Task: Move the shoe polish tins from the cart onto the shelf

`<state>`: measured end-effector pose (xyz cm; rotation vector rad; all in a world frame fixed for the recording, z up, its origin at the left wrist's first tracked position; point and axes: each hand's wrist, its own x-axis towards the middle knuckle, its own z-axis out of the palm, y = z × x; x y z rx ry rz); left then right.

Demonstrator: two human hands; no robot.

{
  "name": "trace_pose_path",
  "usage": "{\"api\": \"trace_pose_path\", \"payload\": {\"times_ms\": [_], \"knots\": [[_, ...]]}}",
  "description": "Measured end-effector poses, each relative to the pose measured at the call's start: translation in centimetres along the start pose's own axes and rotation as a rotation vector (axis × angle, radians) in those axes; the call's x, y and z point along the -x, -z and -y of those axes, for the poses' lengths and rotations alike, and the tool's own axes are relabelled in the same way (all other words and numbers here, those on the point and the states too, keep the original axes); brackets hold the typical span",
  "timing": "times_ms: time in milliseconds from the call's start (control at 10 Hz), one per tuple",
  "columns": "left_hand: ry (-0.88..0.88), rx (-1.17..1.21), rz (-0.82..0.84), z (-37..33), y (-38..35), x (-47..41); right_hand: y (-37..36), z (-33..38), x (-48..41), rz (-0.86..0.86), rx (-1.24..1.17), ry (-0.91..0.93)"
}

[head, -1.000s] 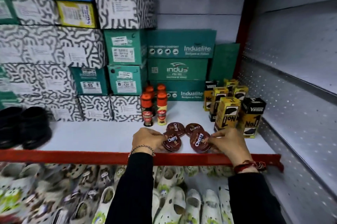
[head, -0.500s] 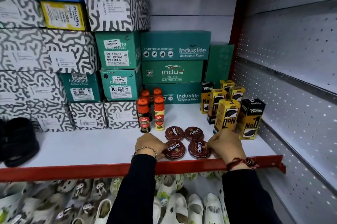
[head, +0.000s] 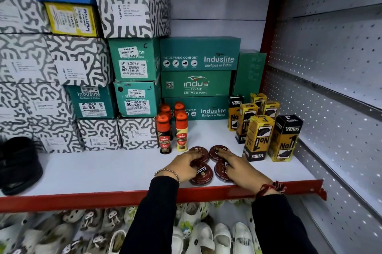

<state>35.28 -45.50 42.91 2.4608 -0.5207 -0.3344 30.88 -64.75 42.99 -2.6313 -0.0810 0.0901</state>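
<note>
A white shelf (head: 103, 173) with a red front lip, set in a retail bay. The back panel is plain grey; the right side wall (head: 334, 96) is perforated metal with a horizontal rail. Below the lip, a lower level holds pale children's clogs (head: 198, 235), too many and too blurred to count.

Four round maroon shoe polish tins (head: 203, 174) lie flat on the shelf near its front edge, in a two-by-two cluster, touching or nearly so. The front left tin shows part of the word "Cherry" on its lid.

The left hand (head: 185, 163) rests over the rear left tin, fingers curled down on its lid and edge. The right hand (head: 237, 165) lies across the front right tin, with fingertips (head: 222, 151) reaching onto the rear right tin. Whether either hand actually grips a tin cannot be told; both sets of fingers are bent and loosely spread. Both arms wear black sleeves; the left wrist carries a bead bracelet (head: 167, 172), the right a red thread (head: 270, 186).

Behind the tins stand four Kiwi liquid polish bottles (head: 165, 135) with orange caps. To the right stand six yellow-and-black Venus cartons (head: 258, 135), upright. Green Induslite shoe boxes (head: 199, 54) and black-and-white patterned boxes (head: 132, 6) are stacked at the rear and left. Dark footwear (head: 18, 165) sits at the far left.
</note>
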Motion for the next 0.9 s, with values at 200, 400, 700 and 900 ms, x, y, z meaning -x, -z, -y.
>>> {"api": "trace_pose_path", "payload": {"times_ms": [200,400,700,900], "knots": [[-0.009,0.004,-0.024,0.0,-0.4,-0.1,-0.1,-0.4,0.6,0.001,0.031,0.007],[0.022,0.037,-0.017,-0.2,-0.4,0.1,0.2,0.0,0.8,-0.020,0.054,0.003],[-0.104,0.053,-0.165,-2.3,1.1,2.0,2.2,0.9,1.7,-0.136,-0.071,0.120],[-0.336,-0.098,-0.548,-7.6,6.9,3.7,9.9,5.2,3.7,-0.519,-0.057,0.313]]}}
